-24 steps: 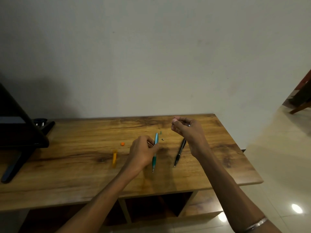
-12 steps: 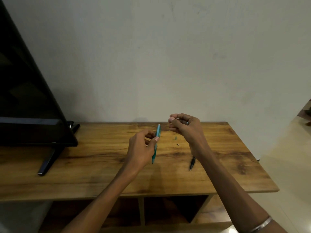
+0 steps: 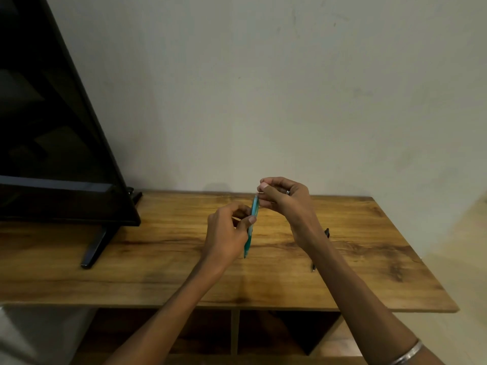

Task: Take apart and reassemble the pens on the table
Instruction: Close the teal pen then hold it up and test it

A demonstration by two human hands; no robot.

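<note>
A grey wall (image 3: pixel 263 88) is filling the upper half of the frame, and a black TV (image 3: pixel 52 127) is leaning across the upper left, its foot (image 3: pixel 95 246) standing on the wooden table (image 3: pixel 158 272) that is spanning the lower middle. Shelf openings (image 3: pixel 290 333) are showing under the table edge at the bottom.

Both forearms are reaching up from the bottom edge to the centre of the frame. The left hand (image 3: pixel 226 233) is curling its fingers and thumb round the middle of the teal pen (image 3: pixel 252 222), holding it nearly upright above the table, tip down. The right hand (image 3: pixel 284 198) is pinching at the pen's top end with thumb and fingertips closed together; whether a small part is sitting between them is too small to tell. A ring is showing on that hand, and a bangle (image 3: pixel 405 354) on the right wrist at the lower right.

A black pen (image 3: pixel 326 233) is lying on the table right of centre, mostly hidden behind the right forearm.

Against half a second ago, the right hand is now meeting the pen's top instead of hovering apart from it
</note>
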